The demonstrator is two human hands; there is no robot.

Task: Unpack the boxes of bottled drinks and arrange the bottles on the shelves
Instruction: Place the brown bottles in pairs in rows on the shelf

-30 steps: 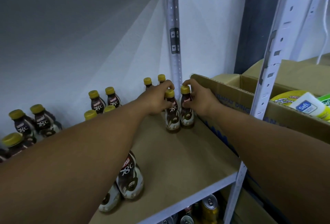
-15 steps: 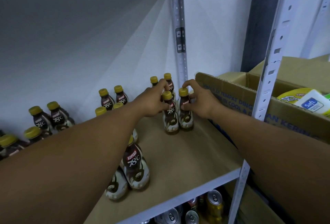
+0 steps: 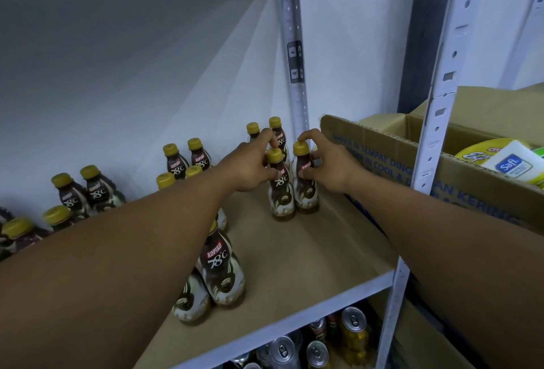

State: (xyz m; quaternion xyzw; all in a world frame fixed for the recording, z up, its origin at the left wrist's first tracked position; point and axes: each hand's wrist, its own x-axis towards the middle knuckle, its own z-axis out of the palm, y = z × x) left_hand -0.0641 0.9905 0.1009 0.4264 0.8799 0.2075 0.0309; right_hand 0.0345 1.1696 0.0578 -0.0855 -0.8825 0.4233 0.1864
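One wide-angle view, worn on the head, looks forward and down along the person's forearms (image 3: 117,265) into the shelf (image 3: 318,251) bay, facing its white back wall (image 3: 132,74). It sits close. The right edge takes in a slotted upright (image 3: 435,133) and a cardboard box (image 3: 382,150); the bottom edge catches cans (image 3: 353,330) one level below.

The shelf (image 3: 312,253) is a brown board with a white metal front rail (image 3: 294,320). Yellow-capped coffee bottles (image 3: 222,273) stand upright on it in pairs, from the left side to the back right corner, where one pair (image 3: 282,200) stands touching, side by side.
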